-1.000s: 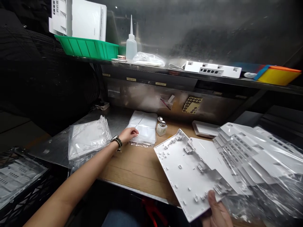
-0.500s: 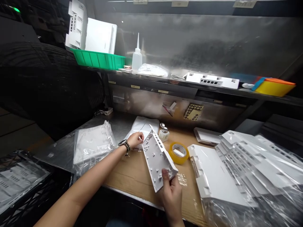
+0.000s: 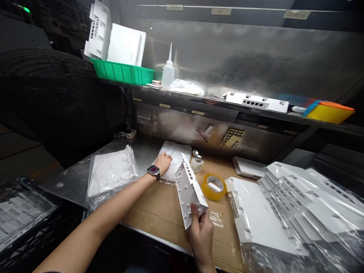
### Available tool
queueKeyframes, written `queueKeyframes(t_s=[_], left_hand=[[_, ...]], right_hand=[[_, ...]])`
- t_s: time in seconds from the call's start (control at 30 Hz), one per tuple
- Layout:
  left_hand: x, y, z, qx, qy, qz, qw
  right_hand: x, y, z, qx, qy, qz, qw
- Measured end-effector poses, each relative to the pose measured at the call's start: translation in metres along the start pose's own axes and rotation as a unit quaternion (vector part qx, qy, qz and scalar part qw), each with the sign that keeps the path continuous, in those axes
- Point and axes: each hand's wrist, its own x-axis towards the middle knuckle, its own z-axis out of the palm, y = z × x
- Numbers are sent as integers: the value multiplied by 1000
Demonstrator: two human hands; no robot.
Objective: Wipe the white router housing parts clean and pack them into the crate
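Note:
My right hand (image 3: 201, 235) grips the lower end of a white plastic router cover (image 3: 186, 191), thumb on its inner face. The cover is tilted, with its ribbed inside towards me and a row of port openings along its right edge. My left hand (image 3: 163, 163), with a watch on the wrist, rests on a pile of clear plastic bags (image 3: 178, 149) at the back of the bench. Its fingers lie spread on the top bag, and I see nothing held in them. The cover's upper end stands just right of the bags.
Bagged covers (image 3: 112, 170) lie at left. A tape roll (image 3: 214, 186) and a small metal-topped bottle (image 3: 196, 163) stand near the cover. Several white covers (image 3: 261, 216) fan out at right. Above runs a shelf with a green basket (image 3: 122, 72) and a yellow bin (image 3: 331, 112).
My left hand has moved from the cover's upper edge onto the bags, its fingers opening out. The cover in my right hand has turned more edge-on. The view has shifted slightly.

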Motion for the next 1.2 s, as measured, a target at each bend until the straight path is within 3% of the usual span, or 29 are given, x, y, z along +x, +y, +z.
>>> queueKeyframes(t_s=[0.1,0.2,0.27,0.37,0.43,0.5,0.57,0.7,0.83,0.93,1.1,1.2], left_hand=[[14,9,-10,13,15,6,1000],[30,18,-25,-8,-7,31,999],[39,25,-36,-36,-55,48,997],[44,34,-44,-91,-173,52,979],[38,41,-41,-133,-248,46,959],[28,48,-31,-176,-281,42,943],[14,55,-19,-211,-262,34,941],[-6,66,-2,-238,-152,19,959],[-12,72,-7,-206,-15,39,978],[-17,78,-17,-157,61,100,981],[-50,97,-18,-71,30,258,963],[-77,107,-11,-41,15,286,957]], right_hand=[[1,1,2,6,3,4,1000],[0,1,0,27,19,31,999],[-4,3,-3,44,67,65,995],[-14,5,-11,44,158,88,982],[-20,6,-14,38,182,80,979],[-24,8,-16,31,179,74,981],[-26,11,-16,24,170,81,982],[-30,24,-19,5,148,77,986],[-35,32,-22,-9,104,61,993],[-39,28,-22,-13,80,85,993],[-30,20,-34,-22,108,108,988],[-18,28,-52,22,124,116,985]])
